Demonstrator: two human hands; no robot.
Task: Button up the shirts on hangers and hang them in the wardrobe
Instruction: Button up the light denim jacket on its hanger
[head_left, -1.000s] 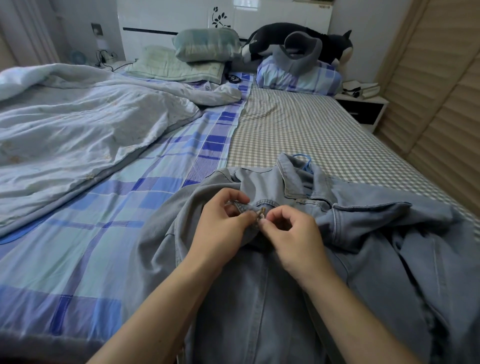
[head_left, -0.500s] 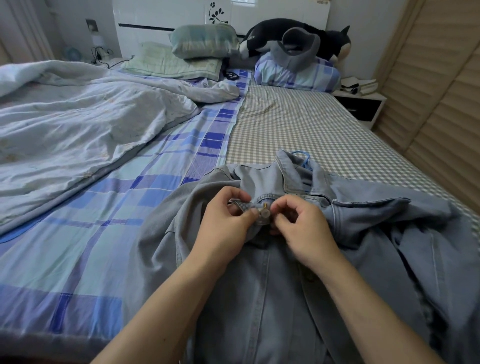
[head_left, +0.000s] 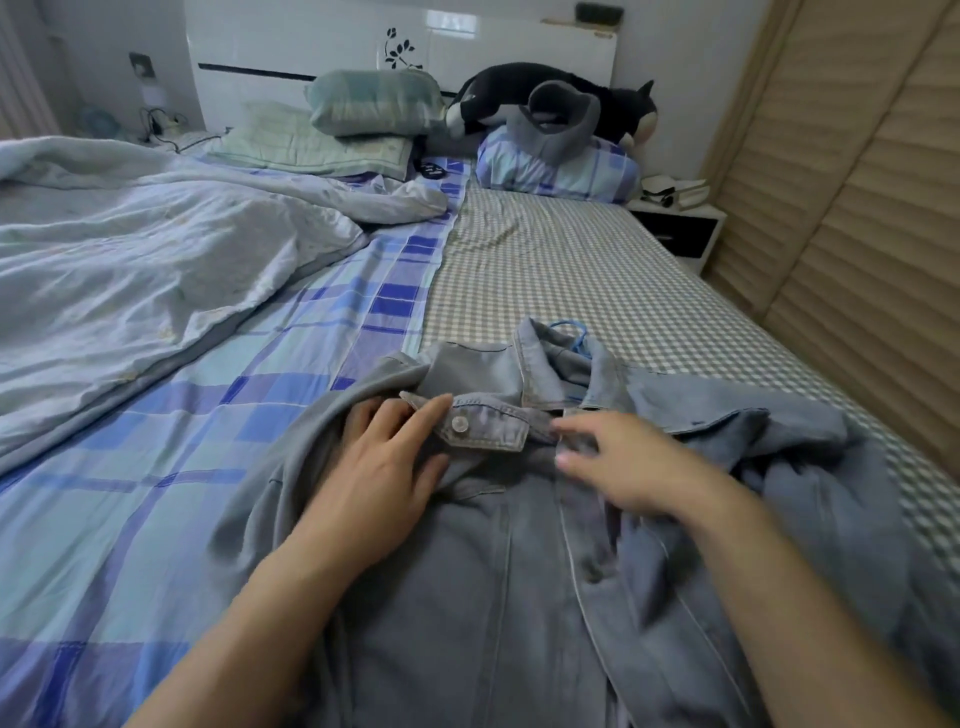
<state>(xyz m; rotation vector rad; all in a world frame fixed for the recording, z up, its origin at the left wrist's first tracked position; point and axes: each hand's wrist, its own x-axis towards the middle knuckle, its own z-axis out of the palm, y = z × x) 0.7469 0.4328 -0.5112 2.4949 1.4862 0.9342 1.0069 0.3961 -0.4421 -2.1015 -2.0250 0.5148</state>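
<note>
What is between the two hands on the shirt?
In the head view, the buttoned collar tab of the denim shirt lies between left hand and right hand.

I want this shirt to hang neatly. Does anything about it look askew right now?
Yes. The denim shirt lies rumpled on the bed: its collar is bunched over the blue hanger hook, and the right side is heaped in folds. Only the collar button looks fastened.
</note>
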